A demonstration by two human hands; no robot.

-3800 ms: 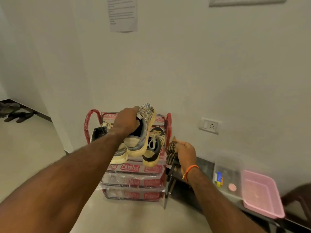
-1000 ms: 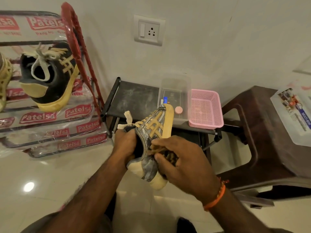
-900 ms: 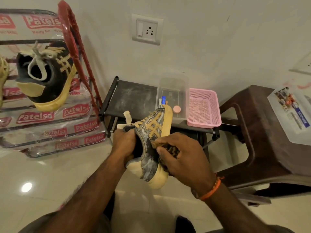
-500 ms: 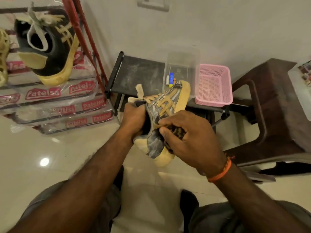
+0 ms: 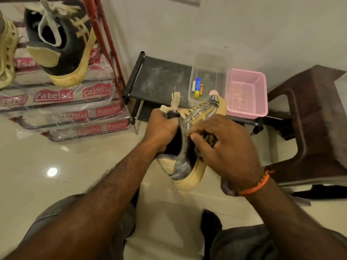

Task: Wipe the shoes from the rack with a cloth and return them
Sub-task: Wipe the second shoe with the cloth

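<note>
A grey and tan shoe [image 5: 185, 164] with a cream sole hangs in the air in front of me, toe pointing away. My left hand [image 5: 162, 131] grips it through its opening. My right hand [image 5: 225, 147] presses a brown patterned cloth [image 5: 207, 136] against the shoe's right side; most of the cloth is hidden under my fingers. The red shoe rack [image 5: 105, 34], wrapped in printed plastic, stands at the upper left. On it sit a black and tan shoe [image 5: 65, 40] and part of a yellow shoe [image 5: 6, 53].
A low black stand [image 5: 159, 77] against the wall carries a clear plastic box [image 5: 208, 72] with small items and a pink basket [image 5: 247, 92]. A dark brown plastic stool [image 5: 315, 119] is at the right. My knees show at the bottom over a glossy tiled floor.
I took the grey shoe off the rack and brought it low in front of me. Over the last second my right hand has been rubbing the cloth along its side.
</note>
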